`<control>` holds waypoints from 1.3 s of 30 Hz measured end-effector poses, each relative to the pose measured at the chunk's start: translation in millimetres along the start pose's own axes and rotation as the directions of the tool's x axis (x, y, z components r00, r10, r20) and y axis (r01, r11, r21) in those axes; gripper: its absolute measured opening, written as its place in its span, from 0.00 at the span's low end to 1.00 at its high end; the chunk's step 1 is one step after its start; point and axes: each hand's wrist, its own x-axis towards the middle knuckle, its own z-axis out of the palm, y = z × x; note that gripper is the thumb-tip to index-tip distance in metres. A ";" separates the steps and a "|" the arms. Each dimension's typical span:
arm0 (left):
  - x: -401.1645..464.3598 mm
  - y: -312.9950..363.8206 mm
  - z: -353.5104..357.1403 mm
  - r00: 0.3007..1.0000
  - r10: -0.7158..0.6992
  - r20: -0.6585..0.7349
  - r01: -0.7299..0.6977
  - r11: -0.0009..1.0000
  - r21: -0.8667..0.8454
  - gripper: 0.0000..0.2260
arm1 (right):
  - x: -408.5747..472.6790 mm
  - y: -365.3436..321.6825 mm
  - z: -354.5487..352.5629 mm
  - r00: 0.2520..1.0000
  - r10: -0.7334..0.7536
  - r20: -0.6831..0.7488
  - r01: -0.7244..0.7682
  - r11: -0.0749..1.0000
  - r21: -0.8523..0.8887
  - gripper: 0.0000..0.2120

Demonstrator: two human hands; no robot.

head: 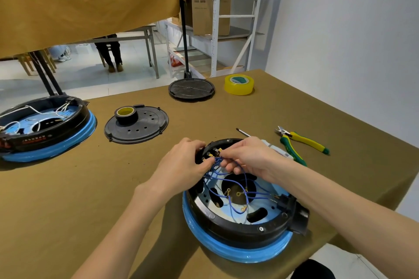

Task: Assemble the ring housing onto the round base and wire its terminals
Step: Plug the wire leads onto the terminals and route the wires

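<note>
fingers (pixel 209 161) hide where blue wires (pixel 229 179) meet terminals (pixel 215 150).

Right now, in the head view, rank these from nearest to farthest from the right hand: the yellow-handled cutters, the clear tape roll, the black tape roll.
Measured from the right hand:
1. Yellow-handled cutters, just to its right on the table.
2. Black tape roll, up and left, sitting on a black round plate.
3. Clear tape roll, straight behind near the table's far edge; close to the black roll, so this order is uncertain.
</note>
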 end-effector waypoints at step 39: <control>6.6 -16.6 7.0 0.996 0.078 0.049 -0.072 0.991 -0.113 0.22 | 15.8 -8.3 -11.0 0.992 0.056 0.112 -0.053 0.998 -0.032 0.08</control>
